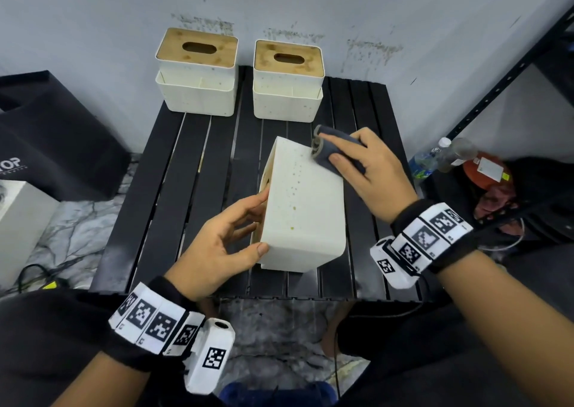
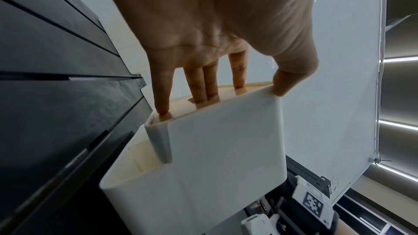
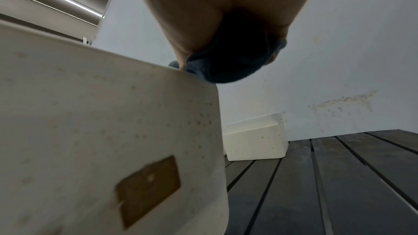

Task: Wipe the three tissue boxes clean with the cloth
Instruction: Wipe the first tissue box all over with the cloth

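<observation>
Nearest the head camera, the left hand steadies a cream plastic tissue box tipped onto its side on the black slatted table: the thumb presses the near corner, and the left wrist view shows the fingertips pushed straight against the wooden lid face, not curled round anything. The box's speckled upper side faces up. At its far right corner the right hand presses a rolled dark grey cloth down with fingers laid over it; in the right wrist view the cloth bulges beneath the palm, the fingers hidden. Two more cream tissue boxes with bamboo lids, left and right, stand upright by the wall. The blurred brown label is unreadable.
</observation>
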